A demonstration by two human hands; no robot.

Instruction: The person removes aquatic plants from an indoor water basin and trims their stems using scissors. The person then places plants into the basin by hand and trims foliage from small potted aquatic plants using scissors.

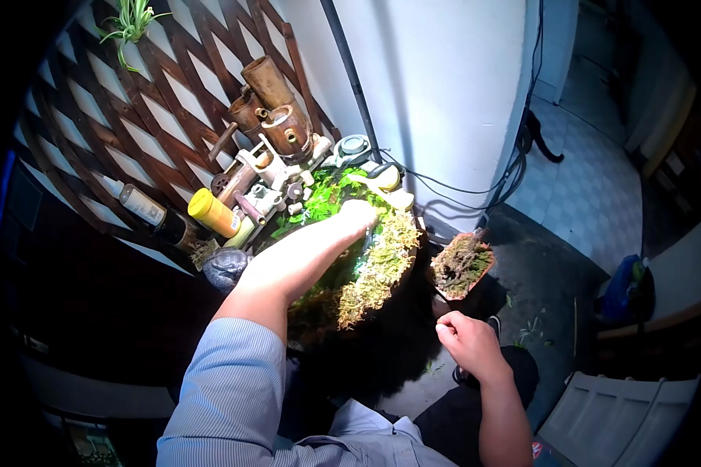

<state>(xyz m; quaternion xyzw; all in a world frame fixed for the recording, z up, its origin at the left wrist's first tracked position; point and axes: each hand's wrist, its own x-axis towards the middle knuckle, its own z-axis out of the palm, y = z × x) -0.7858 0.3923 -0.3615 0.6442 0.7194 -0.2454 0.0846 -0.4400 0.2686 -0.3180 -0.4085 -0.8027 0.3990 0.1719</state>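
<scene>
My left hand (357,220) reaches over a round planter, in among bright green leaves (323,201) and beside a band of yellow-green moss (382,268) along the rim. Its fingers point down and are hidden, overexposed by the strong light. Closer to my body, on the right, my right hand (469,342) is closed with its fingers curled. A thin dark line runs up from its fingertips, too unclear to name. Just beyond that hand, a small reddish pot (491,263) holds a clump of brownish moss (461,261).
Bamboo tubes (287,128), a yellow-capped bottle (214,212) and a dark bottle (149,212) stand behind the planter against a wooden lattice (144,117). Black cables (475,204) hang along the white wall. A grey plastic seat (615,416) is at lower right.
</scene>
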